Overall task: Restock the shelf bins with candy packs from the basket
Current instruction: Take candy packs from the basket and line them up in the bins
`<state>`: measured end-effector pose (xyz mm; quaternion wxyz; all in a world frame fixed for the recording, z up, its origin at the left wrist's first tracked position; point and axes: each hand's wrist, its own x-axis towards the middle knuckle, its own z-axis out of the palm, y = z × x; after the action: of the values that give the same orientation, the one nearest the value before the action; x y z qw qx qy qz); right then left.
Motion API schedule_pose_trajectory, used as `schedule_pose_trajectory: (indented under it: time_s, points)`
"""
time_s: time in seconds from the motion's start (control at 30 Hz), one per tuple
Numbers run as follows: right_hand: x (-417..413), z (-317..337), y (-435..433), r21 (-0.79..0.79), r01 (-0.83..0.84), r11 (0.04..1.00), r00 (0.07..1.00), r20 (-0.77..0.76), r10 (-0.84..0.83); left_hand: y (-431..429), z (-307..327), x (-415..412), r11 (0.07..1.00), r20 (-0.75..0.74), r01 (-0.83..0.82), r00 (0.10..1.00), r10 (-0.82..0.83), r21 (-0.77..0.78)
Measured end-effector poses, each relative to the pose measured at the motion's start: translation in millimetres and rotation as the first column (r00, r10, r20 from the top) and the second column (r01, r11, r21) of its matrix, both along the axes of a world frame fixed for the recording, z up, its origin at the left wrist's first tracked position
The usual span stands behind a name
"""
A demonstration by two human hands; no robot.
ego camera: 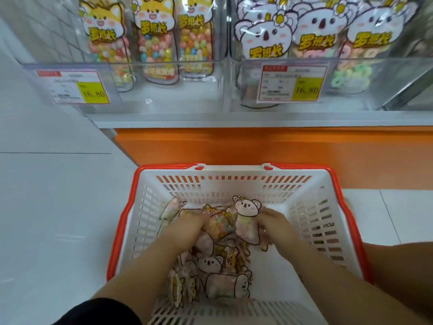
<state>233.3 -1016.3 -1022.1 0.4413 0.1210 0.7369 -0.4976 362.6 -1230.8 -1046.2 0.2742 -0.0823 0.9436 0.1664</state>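
A white basket with an orange rim (236, 182) stands on the floor below the shelf and holds several candy packs. Both my hands are down inside it. My right hand (273, 222) grips a koala pack (246, 214) that stands upright. My left hand (191, 225) grips a colourful candy pack (219, 225) beside it. More packs (222, 282) lie nearer me between my forearms. Above, the left clear bin (150, 85) holds fox-print jelly bean packs (153, 41). The right clear bin (351, 85) holds koala packs (316, 26).
Price tags reading 16.80 (77, 86) (291, 84) hang on the bin fronts. An orange panel (269, 146) runs under the white shelf edge. White floor tiles (58, 207) spread to the left of the basket. A white tiled wall (44, 24) rises at the far left.
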Motion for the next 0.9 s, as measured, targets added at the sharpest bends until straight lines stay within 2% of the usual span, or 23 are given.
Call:
schedule_pose_trajectory:
  time_s: [0.03,0.07,0.13,0.23,0.43,0.6,0.63,0.73,0.77,0.83,0.9]
  points:
    - [-1,13,0,-0.026,0.010,1.000,1.000,-0.024,-0.011,-4,13,4,1.000,-0.078,0.017,0.997,-0.017,0.001]
    - [-4,17,0,-0.052,0.025,0.998,0.999,-0.032,-0.026,-5,19,7,0.998,-0.220,0.055,0.974,-0.055,-0.005]
    - [-5,35,2,-0.097,0.062,0.993,0.995,-0.072,-0.069,-5,41,10,1.000,-0.376,0.015,0.926,-0.022,-0.020]
    - [-2,58,1,-0.117,0.064,0.991,0.982,-0.170,-0.084,3,69,13,0.998,-0.484,0.000,0.875,0.027,0.055]
    - [16,120,-12,-0.284,0.016,0.959,0.973,-0.218,-0.081,38,131,20,0.996,-0.703,0.092,0.707,-0.079,-0.020]
    - [23,168,-7,-0.416,-0.130,0.900,0.979,-0.196,0.051,56,177,19,0.993,-0.801,0.120,0.595,-0.068,0.005]
    - [23,176,-6,-0.427,-0.159,0.890,0.973,-0.220,0.068,58,183,17,0.993,-0.817,0.122,0.572,-0.071,-0.001]
    - [12,193,2,-0.369,-0.268,0.890,0.896,-0.435,0.089,61,203,15,0.992,-0.874,0.125,0.484,-0.053,0.009]
    - [6,199,4,-0.362,-0.272,0.892,0.887,-0.454,0.086,62,212,14,0.992,-0.891,0.127,0.453,-0.047,0.013]
    - [-6,216,9,-0.416,-0.265,0.870,0.917,-0.388,0.094,66,229,11,0.990,-0.921,0.139,0.388,-0.037,0.019]
    - [-18,235,12,-0.536,-0.288,0.794,0.946,-0.288,0.149,70,245,4,0.987,-0.942,0.159,0.333,-0.049,0.004]
